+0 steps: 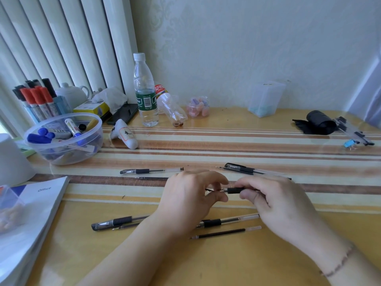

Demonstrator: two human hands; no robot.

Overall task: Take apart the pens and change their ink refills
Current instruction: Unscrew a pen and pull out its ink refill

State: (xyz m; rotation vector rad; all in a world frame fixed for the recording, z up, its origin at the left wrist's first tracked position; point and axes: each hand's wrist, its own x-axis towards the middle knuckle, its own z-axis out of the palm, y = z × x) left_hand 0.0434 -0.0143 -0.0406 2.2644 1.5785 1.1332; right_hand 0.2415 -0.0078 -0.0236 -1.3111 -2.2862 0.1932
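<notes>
My right hand [274, 199] grips a pen [235, 190] by its black rubber grip, held level above the table. My left hand [191, 195] pinches the tip end of that pen with thumb and fingers; what is between them is mostly hidden. A capped pen [148, 171] and a loose refill [152, 178] lie beyond my left hand. Another pen with a refill [243, 169] lies beyond my right hand. Near me lie a capped pen [115, 222], an uncapped pen [226, 220] and a loose refill [224, 233].
A clear bowl of markers [64, 139], a marker holder [39, 100] and a water bottle [145, 89] stand at the back left. An Office booklet [31, 213] lies at the near left. A black roll [319, 122] and clips [354, 135] sit at the back right.
</notes>
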